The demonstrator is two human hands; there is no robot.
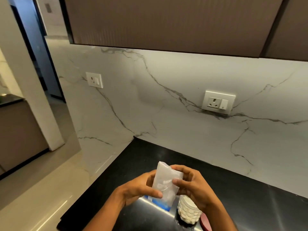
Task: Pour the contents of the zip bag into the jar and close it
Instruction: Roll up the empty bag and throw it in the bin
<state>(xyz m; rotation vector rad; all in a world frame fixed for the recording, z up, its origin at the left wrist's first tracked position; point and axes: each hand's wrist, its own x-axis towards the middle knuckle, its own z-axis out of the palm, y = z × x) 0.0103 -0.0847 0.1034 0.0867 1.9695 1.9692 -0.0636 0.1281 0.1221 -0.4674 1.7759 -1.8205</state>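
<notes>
Zip bag [164, 182] held upright above the black bench [150, 157], clear plastic, blue strip at its lower end. Gripped from both sides: left hand [138, 190] curled round its left edge, thumb laid across the front low down; right hand [194, 184] curled round its right edge, fingertips pinching the upper corner and the middle. Contents of the bag not made out. Jar [187, 212] stood on the bench just below and to the right of the bag, under the right wrist, ribbed clear wall, filled with something whitish, mouth uncovered. Pink-red rounded thing [205, 222], partly cut off, lay just right of the jar. Marble wall with two sockets [218, 102] stood well behind the bag; brown cabinets [166, 22] hung above.
</notes>
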